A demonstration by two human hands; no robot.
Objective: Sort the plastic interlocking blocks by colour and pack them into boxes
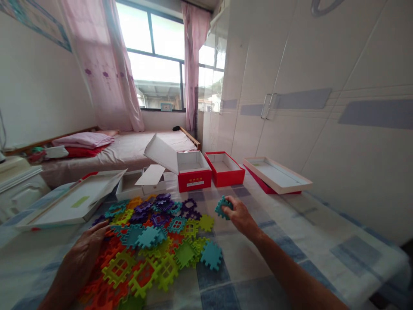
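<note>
A pile of plastic interlocking tiles (pixel 148 249) with notched edges lies on the checked cloth, in orange, yellow-green, teal and purple. Some tiles are solid, others have window-like cutouts. My right hand (pixel 237 215) pinches a teal interlocking tile (pixel 222 207) just right of the pile, above the cloth. At the pile's left edge, my left hand (pixel 82 252) rests with its fingers stretched out against the tiles; its fingertips are partly hidden. A solid light-blue tile (pixel 211 255) lies at the pile's right side.
Behind the pile stand a red box with a raised lid (pixel 194 180), an open red box (pixel 227 175) and a white compartment box (pixel 127 185). A shallow white tray (pixel 69 206) lies at left, a white lid (pixel 279 174) at right. Beyond are a bed (pixel 155 144) and wardrobe (pixel 290 64).
</note>
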